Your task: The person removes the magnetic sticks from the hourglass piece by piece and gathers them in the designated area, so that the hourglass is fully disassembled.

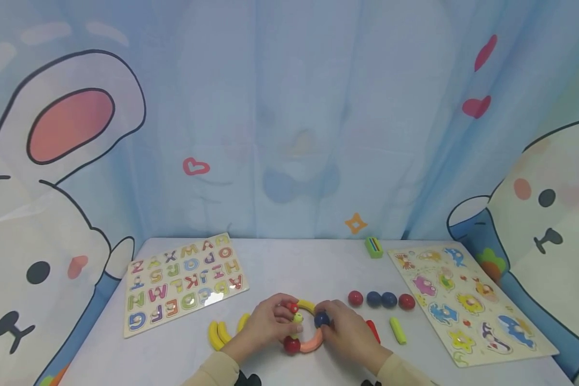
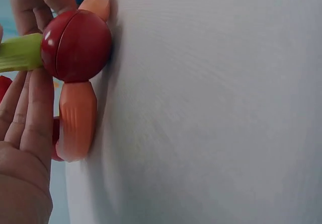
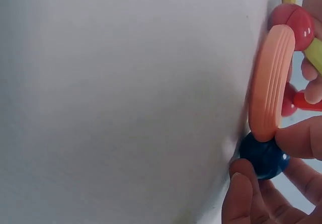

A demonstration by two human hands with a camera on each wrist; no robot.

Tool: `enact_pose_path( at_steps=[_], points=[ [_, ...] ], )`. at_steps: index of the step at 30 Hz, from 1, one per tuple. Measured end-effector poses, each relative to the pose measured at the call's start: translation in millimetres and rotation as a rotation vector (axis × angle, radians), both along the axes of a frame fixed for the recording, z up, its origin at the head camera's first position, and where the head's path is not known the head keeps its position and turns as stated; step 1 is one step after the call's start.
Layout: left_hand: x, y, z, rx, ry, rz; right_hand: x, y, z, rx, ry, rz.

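A ring of curved pieces and balls lies on the table between the two hands. My left hand [image 1: 270, 323] pinches a yellow-green stick [image 2: 21, 53], which rises from a red ball [image 2: 76, 45] at the ring's near side. The fingers and thumb of my right hand [image 1: 347, 331] grip a blue ball [image 3: 264, 156] on the ring's right side. Between these balls runs a ribbed orange curved piece [image 3: 272, 83]. A yellow curved piece [image 1: 306, 305] forms the far side, with a red piece [image 1: 293, 307] close by the left fingertips.
Yellow curved pieces [image 1: 217, 335] lie left of the left hand. A row of red and blue balls [image 1: 373, 299], a red stick [image 1: 373, 331] and a green stick [image 1: 398, 331] lie to the right. Letter board [image 1: 188, 284], animal board [image 1: 468, 305] and small green block [image 1: 373, 247] lie further out.
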State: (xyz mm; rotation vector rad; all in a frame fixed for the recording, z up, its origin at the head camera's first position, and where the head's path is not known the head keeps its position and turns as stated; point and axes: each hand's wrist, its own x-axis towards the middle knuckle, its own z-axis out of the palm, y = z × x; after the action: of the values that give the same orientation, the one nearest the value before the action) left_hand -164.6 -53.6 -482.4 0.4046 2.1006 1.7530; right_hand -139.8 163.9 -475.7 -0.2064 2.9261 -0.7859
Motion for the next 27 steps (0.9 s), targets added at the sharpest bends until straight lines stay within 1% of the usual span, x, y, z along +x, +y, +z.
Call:
enact_pose_path(
  at_steps=[5,7,8,10,12,13,15,17,19,20,23,27],
  points=[
    [1.1,-0.2,-0.5,0.031,0.047,-0.015,10.8,-7.4,-1.0,0.109,0.110,-0.033],
    [0.4,-0.4,-1.7,0.034,0.066,-0.020,16.3,-10.9,-0.1,0.105,0.144,-0.031],
    [-0.4,-0.4,-2.3,0.037,0.072,-0.020,18.4,-12.4,0.6,0.069,0.139,-0.021],
    [-2.0,-0.6,-3.5,0.031,0.077,-0.016,21.1,-14.7,2.1,-0.037,0.101,0.021],
    [-3.6,-0.7,-4.2,0.006,0.090,-0.009,21.4,-15.8,1.2,-0.144,0.026,0.069],
    [-4.4,-0.5,-4.2,-0.018,0.108,-0.004,21.3,-15.8,0.0,-0.184,-0.018,0.092],
    [-5.2,-0.1,-3.6,-0.059,0.133,0.003,20.7,-15.8,-2.9,-0.229,-0.098,0.126],
    [-5.9,0.1,-2.6,-0.100,0.167,0.008,20.2,-16.4,-6.4,-0.228,-0.140,0.137],
    [-6.8,0.2,-1.8,-0.131,0.197,0.015,20.4,-18.6,-8.1,-0.202,-0.148,0.138],
    [-7.3,0.2,-1.7,-0.142,0.206,0.020,20.8,-20.4,-8.0,-0.189,-0.140,0.131],
    [-9.0,0.3,-1.9,-0.212,0.264,0.054,21.8,-25.4,-6.5,-0.147,-0.092,0.111],
    [-10.7,1.1,-4.1,-0.304,0.396,0.118,20.1,-28.4,-7.3,-0.114,-0.044,0.071]
  ],
)
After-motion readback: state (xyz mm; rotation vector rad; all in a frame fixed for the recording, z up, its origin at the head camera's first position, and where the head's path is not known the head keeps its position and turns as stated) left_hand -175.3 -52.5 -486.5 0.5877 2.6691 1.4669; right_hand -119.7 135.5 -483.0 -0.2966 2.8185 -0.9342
